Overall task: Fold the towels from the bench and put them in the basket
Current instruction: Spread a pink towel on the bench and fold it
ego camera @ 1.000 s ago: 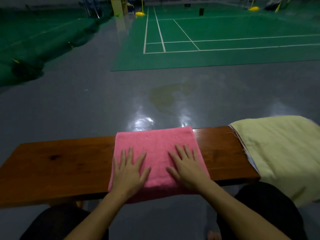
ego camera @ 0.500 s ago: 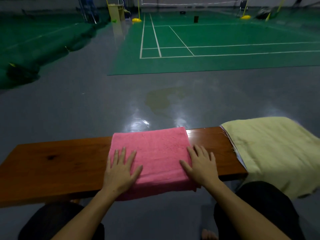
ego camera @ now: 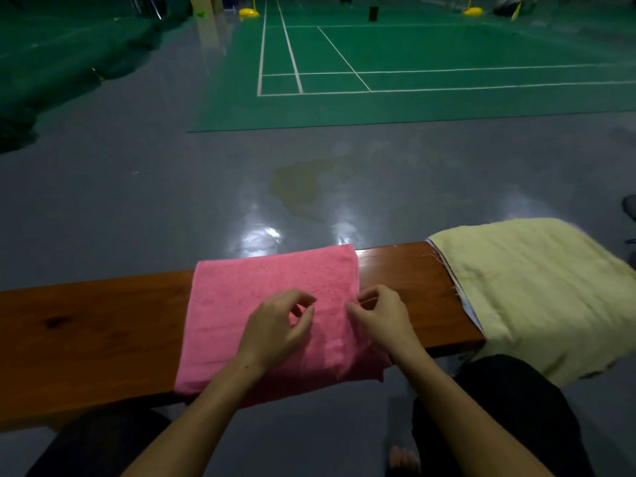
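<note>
While right hand (ego camera: pixel 382 318) pinches pink towel (ego camera: pixel 261 304) edge — bench (ego camera: pixel 86 325)

We see a wooden bench (ego camera: pixel 86 325) carrying a folded pink towel (ego camera: pixel 261 304), with a yellow towel (ego camera: pixel 537 287) draped over its right end.

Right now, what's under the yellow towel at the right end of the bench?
The yellow towel drapes over the bench end. A thin pale layer edge peeks out beneath; what else it covers is hidden.

A plain pink towel (ego camera: pixel 272 304) and a pale yellow towel (ego camera: pixel 537 290) lie on a reddish-brown bench (ego camera: pixel 86 325).
</note>
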`<move>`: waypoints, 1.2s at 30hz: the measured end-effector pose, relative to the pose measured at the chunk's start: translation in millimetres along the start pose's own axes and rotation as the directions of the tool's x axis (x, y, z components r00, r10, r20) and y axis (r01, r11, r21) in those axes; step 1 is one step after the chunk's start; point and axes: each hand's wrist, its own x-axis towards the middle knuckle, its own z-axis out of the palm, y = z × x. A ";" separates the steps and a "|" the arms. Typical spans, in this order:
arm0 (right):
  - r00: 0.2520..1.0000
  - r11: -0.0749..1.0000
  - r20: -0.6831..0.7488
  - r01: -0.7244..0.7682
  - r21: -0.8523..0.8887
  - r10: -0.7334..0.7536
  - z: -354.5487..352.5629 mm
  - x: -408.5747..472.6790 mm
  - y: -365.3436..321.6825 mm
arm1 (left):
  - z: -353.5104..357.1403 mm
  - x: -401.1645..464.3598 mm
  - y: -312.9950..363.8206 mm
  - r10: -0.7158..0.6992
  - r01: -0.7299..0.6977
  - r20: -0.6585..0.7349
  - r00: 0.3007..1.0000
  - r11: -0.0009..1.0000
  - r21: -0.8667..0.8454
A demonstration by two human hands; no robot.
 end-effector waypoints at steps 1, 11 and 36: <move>1.000 0.998 -0.001 0.029 0.058 -0.029 1.1 -1.2 -3.7 | 2.2 5.9 2.6 -0.006 0.007 0.013 1.000 0.999 -0.047; 0.929 0.924 0.104 0.330 0.195 -0.354 8.9 -16.0 -30.9 | -9.4 42.7 -3.7 0.077 0.044 0.368 0.927 0.950 -0.311; 0.901 0.913 0.148 0.408 0.025 -0.407 -47.9 14.6 -15.2 | -44.9 40.5 -0.6 -0.038 0.149 0.194 0.980 0.783 -0.604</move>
